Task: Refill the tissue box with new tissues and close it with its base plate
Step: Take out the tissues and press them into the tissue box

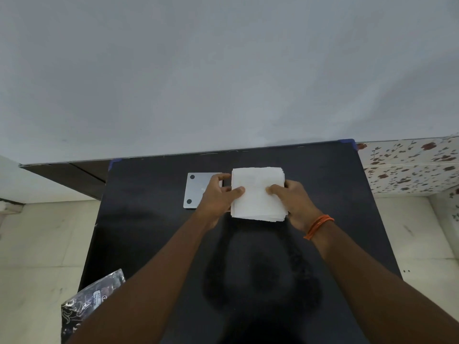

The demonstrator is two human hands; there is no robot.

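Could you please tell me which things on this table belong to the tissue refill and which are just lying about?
Belongs to the job:
tissue stack, held by left hand and right hand
base plate, flat beside the stack

Just lying about:
dark printed packet at the table's near left edge

The tissue box itself cannot be made out.
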